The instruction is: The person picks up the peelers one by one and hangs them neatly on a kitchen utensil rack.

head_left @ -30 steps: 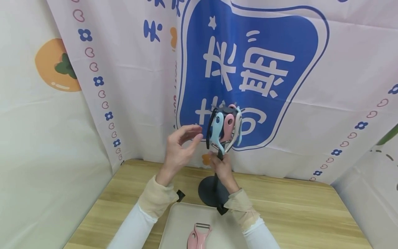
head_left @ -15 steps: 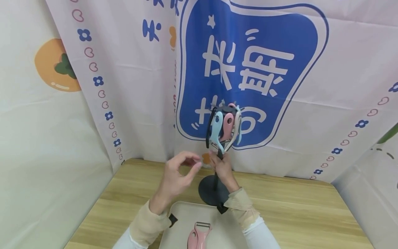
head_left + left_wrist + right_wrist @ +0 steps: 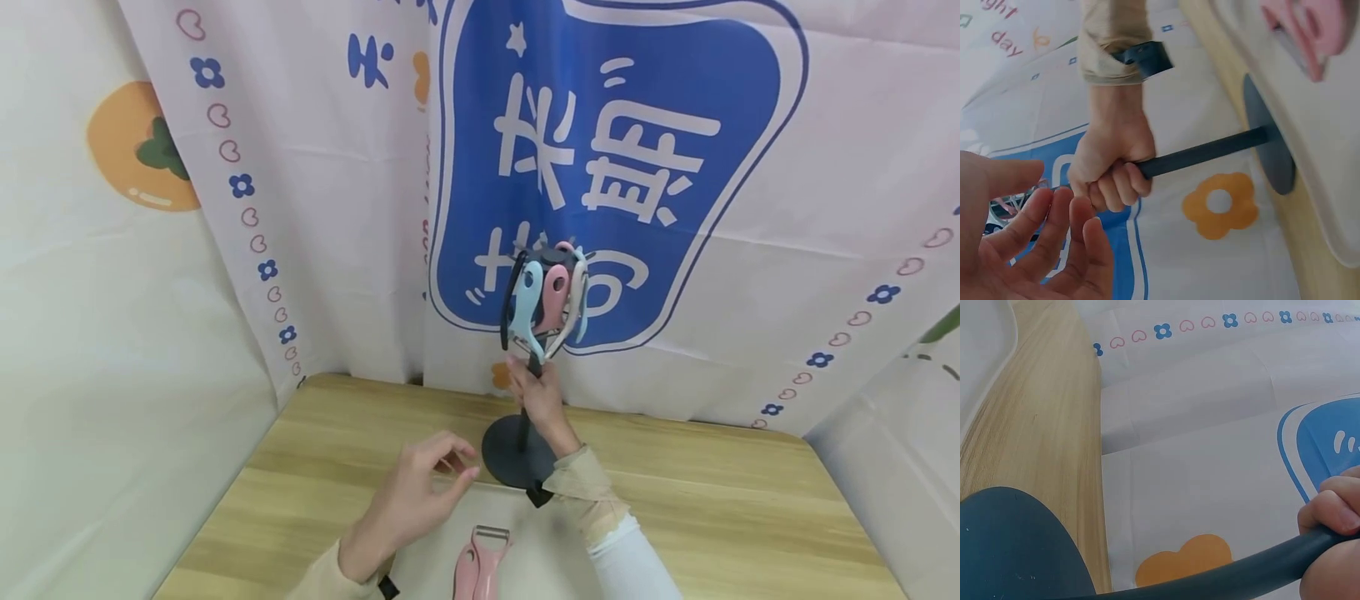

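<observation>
Your right hand (image 3: 542,400) is wrapped around the upright of the black stand (image 3: 522,429), its fingers curled about the post just below the hanging peelers. Your left hand (image 3: 415,500) holds nothing; its fingers are loosely curved with the thumb apart from them, near the stand's round base on its left front side and well below the peelers.

Around the top of the stand hang a slim black peeler (image 3: 512,304) on the left, a light blue curved plastic peeler (image 3: 527,300) and a pink plastic peeler (image 3: 555,296) facing you, and a white curved peeler (image 3: 575,312) to the right, with another light blue piece (image 3: 585,300) partly behind it.

In front of the stand you have a shallow beige tray (image 3: 551,542) with rounded corners. In it lies a pink peeler with a metal blade (image 3: 490,567), its blade end toward the stand; a second pink piece with a small hole (image 3: 465,573) lies against its left side, and the near ends of both are out of view.

Your right wrist crosses in front of part of the stand's base. Behind the stand, past the pale wooden desk (image 3: 690,483), hangs a white printed cloth (image 3: 750,333) with a blue panel.
</observation>
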### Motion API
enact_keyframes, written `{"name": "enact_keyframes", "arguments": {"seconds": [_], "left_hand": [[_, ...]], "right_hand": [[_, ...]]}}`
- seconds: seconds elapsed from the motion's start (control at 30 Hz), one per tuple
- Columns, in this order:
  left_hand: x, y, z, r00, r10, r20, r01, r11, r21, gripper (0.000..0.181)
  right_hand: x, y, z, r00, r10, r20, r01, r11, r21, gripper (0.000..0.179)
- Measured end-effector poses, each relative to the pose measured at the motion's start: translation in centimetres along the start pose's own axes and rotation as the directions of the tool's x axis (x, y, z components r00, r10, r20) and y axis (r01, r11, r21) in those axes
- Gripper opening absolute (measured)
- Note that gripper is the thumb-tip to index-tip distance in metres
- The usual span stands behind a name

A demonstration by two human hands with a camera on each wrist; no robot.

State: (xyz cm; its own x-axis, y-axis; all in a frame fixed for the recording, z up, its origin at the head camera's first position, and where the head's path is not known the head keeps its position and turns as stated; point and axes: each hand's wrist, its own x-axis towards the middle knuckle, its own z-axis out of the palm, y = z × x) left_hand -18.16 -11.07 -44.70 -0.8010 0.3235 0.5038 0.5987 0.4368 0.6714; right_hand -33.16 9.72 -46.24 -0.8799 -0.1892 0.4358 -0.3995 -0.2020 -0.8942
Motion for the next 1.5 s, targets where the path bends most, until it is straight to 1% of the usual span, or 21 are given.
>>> {"name": "enact_keyframes", "arguments": {"seconds": [0.13, 0.17, 0.23, 0.27, 0.3, 0.33, 0.37, 0.4, 0.5, 0.53, 0.6, 0.67, 0.7, 0.83, 0.9, 1.03, 1.1, 1.2, 1.37, 1.43, 1.5], "left_hand": [[-1.1, -0.7, 0.1, 0.993, 0.107, 0.047, -0.109, 0.994, 0.03, 0.02], [-1.4, -0.8, 0.2, 0.991, 0.113, 0.074, -0.115, 0.993, 0.02, 0.02], [-2.1, -1.1, 0.5, 0.988, 0.061, 0.144, -0.06, 0.998, -0.009, 0.018], [-2.4, -1.2, 0.7, 0.984, 0.018, 0.179, -0.017, 1.0, -0.01, 0.016], [-2.9, -1.3, 1.0, 0.975, -0.042, 0.218, 0.045, 0.999, -0.009, 0.015], [-3.3, -1.3, 1.2, 0.959, -0.117, 0.257, 0.119, 0.993, 0.008, 0.013], [-3.8, -1.3, 1.5, 0.937, -0.194, 0.292, 0.191, 0.981, 0.037, 0.013], [-4.2, -1.3, 1.9, 0.909, -0.265, 0.323, 0.257, 0.964, 0.066, 0.017], [-5.2, -1.1, 2.8, 0.828, -0.399, 0.394, 0.369, 0.917, 0.154, 0.037], [-5.5, -1.0, 3.0, 0.806, -0.432, 0.404, 0.393, 0.902, 0.18, 0.043], [-5.8, -0.8, 3.3, 0.782, -0.468, 0.412, 0.419, 0.884, 0.21, 0.05], [-6.0, -0.6, 3.6, 0.766, -0.505, 0.398, 0.431, 0.862, 0.265, 0.056], [-6.1, -0.5, 3.7, 0.754, -0.526, 0.394, 0.444, 0.85, 0.285, 0.06], [-6.5, -0.2, 4.0, 0.72, -0.587, 0.369, 0.472, 0.805, 0.36, 0.064], [-6.8, -0.1, 4.0, 0.715, -0.6, 0.36, 0.475, 0.794, 0.379, 0.065], [-7.3, -0.1, 3.7, 0.715, -0.611, 0.339, 0.469, 0.779, 0.416, 0.07], [-7.2, -0.1, 3.7, 0.724, -0.598, 0.345, 0.453, 0.789, 0.416, 0.073], [-7.3, -0.3, 3.6, 0.738, -0.574, 0.355, 0.445, 0.809, 0.384, 0.069], [-7.3, -0.7, 3.3, 0.771, -0.515, 0.374, 0.42, 0.853, 0.309, 0.044], [-7.1, -0.9, 3.2, 0.779, -0.502, 0.377, 0.411, 0.862, 0.298, 0.037], [-6.9, -0.9, 3.3, 0.78, -0.497, 0.381, 0.404, 0.864, 0.3, 0.035]], "right_hand": [[0.3, 0.0, 0.1, 1.0, -0.011, 0.004, 0.011, 1.0, -0.004, 0.055], [0.3, 0.0, 0.2, 1.0, -0.013, 0.007, 0.013, 1.0, -0.003, 0.055], [0.4, 0.0, 0.2, 1.0, -0.012, 0.003, 0.012, 1.0, -0.001, 0.054], [0.4, 0.0, 0.2, 1.0, -0.01, -0.001, 0.01, 1.0, 0.005, 0.054], [0.4, 0.0, 0.2, 1.0, -0.007, -0.005, 0.007, 1.0, 0.008, 0.054], [0.4, 0.0, 0.2, 1.0, 0.0, -0.006, 0.0, 1.0, 0.01, 0.054], [0.4, 0.0, 0.2, 1.0, 0.008, -0.005, -0.008, 1.0, 0.011, 0.054], [0.3, 0.0, 0.1, 1.0, 0.017, -0.004, -0.017, 1.0, 0.011, 0.054], [0.1, 0.0, -0.4, 1.0, 0.028, -0.007, -0.028, 1.0, 0.001, 0.054], [0.0, 0.0, -0.5, 1.0, 0.028, -0.008, -0.028, 1.0, -0.005, 0.054], [-0.1, -0.1, -0.8, 1.0, 0.02, -0.021, -0.02, 1.0, -0.008, 0.055], [-0.1, -0.2, -1.0, 0.999, 0.013, -0.036, -0.013, 1.0, -0.015, 0.054], [-0.1, -0.3, -1.1, 0.999, 0.006, -0.039, -0.006, 1.0, -0.015, 0.054], [-0.2, -0.3, -1.1, 0.999, 0.0, -0.038, -0.001, 1.0, -0.027, 0.055], [-0.2, -0.3, -0.8, 1.0, 0.004, -0.029, -0.005, 1.0, -0.03, 0.054], [-0.2, -0.3, 0.1, 1.0, 0.021, -0.018, -0.021, 0.999, -0.024, 0.054], [-0.2, -0.3, 0.3, 1.0, 0.02, -0.019, -0.02, 1.0, -0.02, 0.054], [-0.1, -0.2, 0.5, 1.0, 0.015, -0.012, -0.015, 1.0, -0.014, 0.054], [0.0, 0.0, 0.5, 1.0, 0.001, 0.003, -0.001, 1.0, -0.009, 0.054], [0.0, 0.1, 0.3, 1.0, -0.006, -0.002, 0.006, 1.0, -0.006, 0.054], [0.0, 0.0, 0.1, 1.0, -0.01, -0.009, 0.01, 1.0, -0.001, 0.055]]}}
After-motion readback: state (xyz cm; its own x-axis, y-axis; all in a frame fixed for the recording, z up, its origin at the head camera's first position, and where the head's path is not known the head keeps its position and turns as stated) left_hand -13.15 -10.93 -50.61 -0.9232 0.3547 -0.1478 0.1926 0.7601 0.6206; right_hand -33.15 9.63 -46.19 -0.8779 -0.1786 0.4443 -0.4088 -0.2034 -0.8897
